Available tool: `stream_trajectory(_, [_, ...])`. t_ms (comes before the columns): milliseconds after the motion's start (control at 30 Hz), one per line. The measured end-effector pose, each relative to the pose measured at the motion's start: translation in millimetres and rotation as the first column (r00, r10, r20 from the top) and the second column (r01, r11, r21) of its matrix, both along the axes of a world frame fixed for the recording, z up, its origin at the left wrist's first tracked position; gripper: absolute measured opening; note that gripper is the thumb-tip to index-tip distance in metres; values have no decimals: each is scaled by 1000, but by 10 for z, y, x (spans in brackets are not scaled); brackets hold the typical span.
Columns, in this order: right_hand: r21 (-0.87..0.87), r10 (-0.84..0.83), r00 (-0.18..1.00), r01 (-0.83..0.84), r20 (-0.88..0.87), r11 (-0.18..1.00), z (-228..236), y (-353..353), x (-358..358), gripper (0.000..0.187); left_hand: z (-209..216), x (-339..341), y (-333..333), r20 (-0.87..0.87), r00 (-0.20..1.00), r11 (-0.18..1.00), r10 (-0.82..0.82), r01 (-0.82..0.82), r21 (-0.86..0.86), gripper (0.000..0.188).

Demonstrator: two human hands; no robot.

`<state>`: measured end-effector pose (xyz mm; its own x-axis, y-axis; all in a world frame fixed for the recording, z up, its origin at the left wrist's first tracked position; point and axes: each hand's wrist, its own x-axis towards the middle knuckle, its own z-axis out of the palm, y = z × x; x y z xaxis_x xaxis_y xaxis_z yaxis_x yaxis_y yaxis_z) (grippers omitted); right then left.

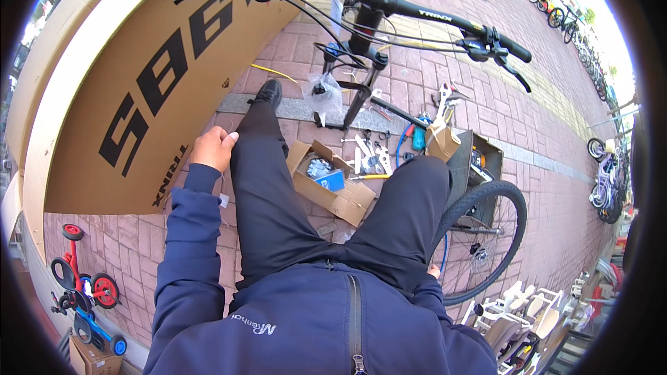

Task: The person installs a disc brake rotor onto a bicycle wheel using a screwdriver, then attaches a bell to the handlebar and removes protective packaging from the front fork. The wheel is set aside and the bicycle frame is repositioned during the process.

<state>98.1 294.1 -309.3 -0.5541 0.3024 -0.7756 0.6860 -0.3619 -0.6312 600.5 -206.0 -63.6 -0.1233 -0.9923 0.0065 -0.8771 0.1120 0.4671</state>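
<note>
My left hand (214, 147) is beside my left knee, its thumb and fingers pressed together. A small white tag (224, 200) is below it; whether the fingers hold anything is too small to tell. My right hand (434, 271) is mostly hidden beside my right thigh, near a bicycle wheel (479, 264) with a black tyre. Its fingers do not show. Ahead stands a bicycle's front end, with a black handlebar (417, 8), brake levers, cables and a fork (358, 105) without a wheel. Clear plastic wrap (324, 94) hangs at the fork.
Between my legs sits an opened cardboard box (351, 203) with a blue packet. Loose tools (372, 156) lie beyond it. A toolbox (497, 160) is at the right. A large carton (90, 132) rises on the left, a small red-and-blue ride-on (83, 292) below. Parked bikes (604, 173) line the right.
</note>
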Motion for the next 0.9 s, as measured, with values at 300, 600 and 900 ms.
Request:
stream_trajectory(300, [358, 822, 159, -843, -547, 401, 2176, -1289, 341, 40, 737, -94, -4, -286, 958, 996, -10, -14, -84, 22])
stream_trajectory(600, [988, 950, -310, -137, 30, -76, 3086, -1749, 981, 49, 733, -1236, -271, -355, 832, 887, -426, 462, 19, 36])
stream_trajectory(900, [839, 665, -699, -174, 264, -516, 4175, -1756, 1085, 37, 473, -1262, -118, -7, 787, 766, -617, 602, 223, 39])
